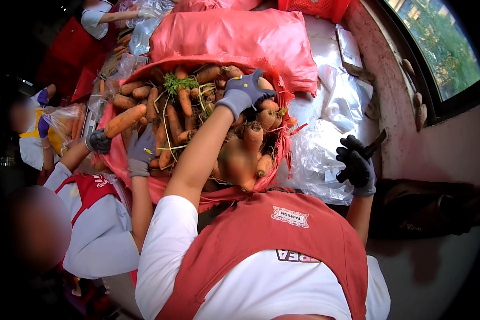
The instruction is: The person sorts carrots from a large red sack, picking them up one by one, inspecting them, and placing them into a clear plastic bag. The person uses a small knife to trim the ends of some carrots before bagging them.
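Note:
My left hand [246, 90], in a grey glove, reaches over carrots in a torn-open red woven sack. Its fingers lie apart on either side of a thick carrot [265, 83]; whether they grip it is unclear. Several carrots [253, 136] lie below that hand, some with stem ends up, among straw-like stalks and a green carrot top [180, 83]. Away from the sack, my right hand [357, 164], in a black and grey glove, is raised at the right, closed around a dark flat tool [376, 145], apparently a knife. The sack's rim [282, 152] passes between my hands.
Beside me at left, a co-worker's gloved hand [99, 141] holds a carrot [125, 121]; their other hand [141, 150] touches the pile. A full red sack [228, 40] lies beyond. Clear plastic bags [346, 96] cover part of the metal table near the windowed wall. More people stand farther left.

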Demonstrator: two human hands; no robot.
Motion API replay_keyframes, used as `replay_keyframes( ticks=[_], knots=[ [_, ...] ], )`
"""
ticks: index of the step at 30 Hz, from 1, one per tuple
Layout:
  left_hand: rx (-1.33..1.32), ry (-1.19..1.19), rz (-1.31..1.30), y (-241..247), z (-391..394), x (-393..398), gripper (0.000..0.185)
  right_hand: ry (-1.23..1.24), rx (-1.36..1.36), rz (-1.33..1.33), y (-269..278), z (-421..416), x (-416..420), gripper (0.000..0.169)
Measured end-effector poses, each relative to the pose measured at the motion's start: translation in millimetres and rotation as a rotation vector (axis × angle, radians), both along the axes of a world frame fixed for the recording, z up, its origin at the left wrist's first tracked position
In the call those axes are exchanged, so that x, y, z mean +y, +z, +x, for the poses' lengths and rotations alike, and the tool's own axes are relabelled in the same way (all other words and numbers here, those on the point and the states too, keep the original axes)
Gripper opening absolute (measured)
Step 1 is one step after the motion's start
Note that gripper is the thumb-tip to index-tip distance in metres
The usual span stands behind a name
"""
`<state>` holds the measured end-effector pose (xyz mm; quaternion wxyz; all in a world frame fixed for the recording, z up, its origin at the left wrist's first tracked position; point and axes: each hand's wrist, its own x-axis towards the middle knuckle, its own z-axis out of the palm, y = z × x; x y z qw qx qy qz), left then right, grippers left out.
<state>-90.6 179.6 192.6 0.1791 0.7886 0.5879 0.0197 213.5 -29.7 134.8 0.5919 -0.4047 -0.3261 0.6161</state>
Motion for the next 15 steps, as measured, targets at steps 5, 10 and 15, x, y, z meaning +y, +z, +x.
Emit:
replay_keyframes(
  ticks=[5,10,15],
  knots=[
    [-0.649,0.176,0.333,21.9,-71.7,-22.2,0.055,0.148,-0.068,-0.073,11.1,-16.0,12.2,0.043],
    [-1.42,0.279,-0.112,32.3,-102.9,-81.9,0.035,0.237,0.004,-0.009,39.4,-70.2,56.7,0.042],
    [-1.671,0.291,-0.191,-1.2,-96.9,-127.2,0.039,0.275,-0.01,0.125,61.2,-126.2,80.5,0.047]
  ],
)
